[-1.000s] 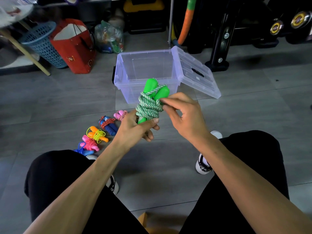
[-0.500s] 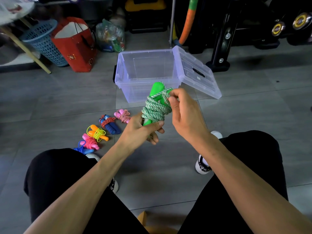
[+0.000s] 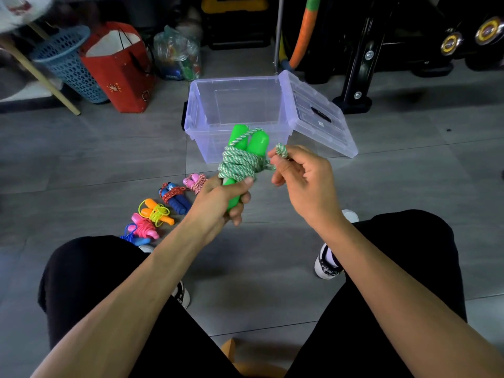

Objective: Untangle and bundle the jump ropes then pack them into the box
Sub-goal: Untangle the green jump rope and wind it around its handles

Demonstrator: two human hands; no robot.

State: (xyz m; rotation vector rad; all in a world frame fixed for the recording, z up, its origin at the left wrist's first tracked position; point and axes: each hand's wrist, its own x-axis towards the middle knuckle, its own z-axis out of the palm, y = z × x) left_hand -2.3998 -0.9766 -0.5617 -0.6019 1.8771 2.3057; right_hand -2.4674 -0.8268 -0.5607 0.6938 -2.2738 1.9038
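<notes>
At the centre of the frame the left hand (image 3: 218, 203) grips the lower ends of the two green handles of the green jump rope (image 3: 240, 162), fingers curled round them, thumb pressed against the coiled green-and-white cord. Just to its right, the right hand (image 3: 302, 175) pinches a short loop of that cord between thumb and forefinger, pulled a little away from the bundle.

Behind the bundle, the clear plastic box (image 3: 196, 115) stands open on the grey tiled floor (image 3: 81, 165), its lid (image 3: 319, 115) leaning off the right side. A dark label sits on the lid; its writing is too small to read.

Left of centre, four bundled ropes (image 3: 163, 208) lie in a row on the floor.

In the upper left a red paper bag (image 3: 120, 75) bears small white marks I cannot read, beside a blue basket (image 3: 68, 64). Round yellow emblems (image 3: 450, 43) at upper right are illegible.
</notes>
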